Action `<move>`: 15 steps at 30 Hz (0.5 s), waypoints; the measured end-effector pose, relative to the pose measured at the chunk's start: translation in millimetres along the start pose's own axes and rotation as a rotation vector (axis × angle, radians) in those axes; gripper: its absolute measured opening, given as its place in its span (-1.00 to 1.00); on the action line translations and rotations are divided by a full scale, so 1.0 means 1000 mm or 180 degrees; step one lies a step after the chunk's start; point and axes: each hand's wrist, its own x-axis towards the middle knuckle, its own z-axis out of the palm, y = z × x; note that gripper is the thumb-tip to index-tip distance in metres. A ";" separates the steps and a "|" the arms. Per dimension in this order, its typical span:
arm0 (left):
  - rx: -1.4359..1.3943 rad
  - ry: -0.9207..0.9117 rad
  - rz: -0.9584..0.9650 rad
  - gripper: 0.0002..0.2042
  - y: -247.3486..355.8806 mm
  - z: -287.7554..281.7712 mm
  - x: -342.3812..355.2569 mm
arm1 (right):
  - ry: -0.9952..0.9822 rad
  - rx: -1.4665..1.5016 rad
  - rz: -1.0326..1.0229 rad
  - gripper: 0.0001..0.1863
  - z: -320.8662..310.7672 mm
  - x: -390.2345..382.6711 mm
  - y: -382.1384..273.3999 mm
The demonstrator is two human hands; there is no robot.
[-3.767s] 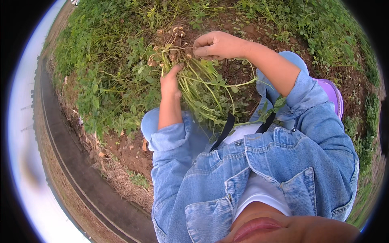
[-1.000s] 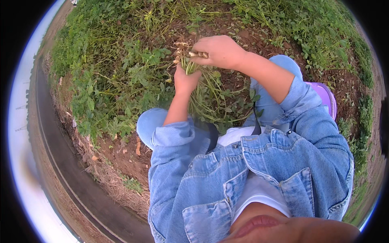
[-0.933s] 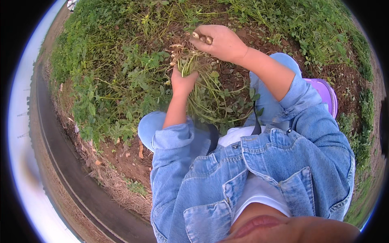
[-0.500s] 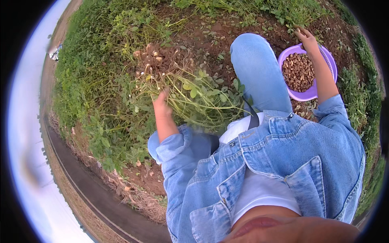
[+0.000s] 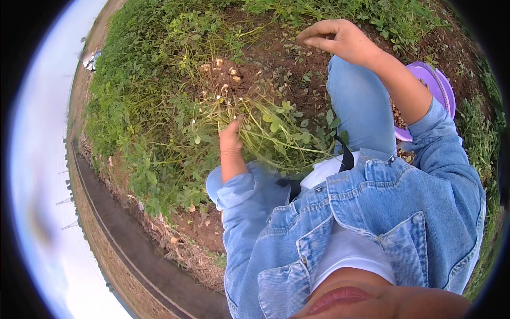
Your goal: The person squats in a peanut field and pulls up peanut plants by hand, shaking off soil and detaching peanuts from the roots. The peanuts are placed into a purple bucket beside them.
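My left hand (image 5: pixel 230 139) is closed round the stems of an uprooted peanut plant (image 5: pixel 279 137). Its leafy tops trail right towards my lap. Pale peanut pods (image 5: pixel 234 74) and soil-covered roots show at the far end of the bunch. Above my raised knee, my right hand (image 5: pixel 348 41) hangs in the air. Its thumb and fingers are parted, and nothing shows between them. On the right stands a purple plastic basin (image 5: pixel 449 98), partly hidden by my right forearm. Some of the peanuts (image 5: pixel 398 117) in it are visible beside the arm.
Dense green plants (image 5: pixel 127 101) cover the left side. Brown soil (image 5: pixel 281 48) with scattered leaves lies ahead. My bent knee (image 5: pixel 353 98) rises between the plant and the basin. A dark road (image 5: pixel 138 239) and dry straw (image 5: pixel 196 266) run along the lower left.
My right hand has come away from over the basin, leftwards past my knee. The left hand keeps its hold on the peanut plant. The whole view has shifted slightly.
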 end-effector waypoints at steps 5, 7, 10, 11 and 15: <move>0.0380 -0.0036 0.0645 -0.53 0.010 0.023 -0.009 | -0.0303 -0.0844 -0.1078 -0.52 0.106 0.049 -0.043; 0.0530 -0.0026 0.0703 -0.48 0.010 0.018 -0.009 | -0.0144 -0.1095 -0.1356 -0.49 0.126 0.056 -0.038; 0.0515 0.0049 0.0609 -0.40 0.006 0.009 -0.006 | -0.0394 -0.1347 -0.1185 -0.58 0.138 0.062 -0.027; 0.0501 0.0105 0.0554 -0.37 0.004 0.007 -0.006 | -0.0563 -0.1445 -0.1017 -0.63 0.141 0.059 -0.025; 0.0572 0.0467 0.0429 -0.33 -0.003 0.009 0.003 | -0.0699 -0.1403 -0.0898 -0.70 0.149 0.063 -0.015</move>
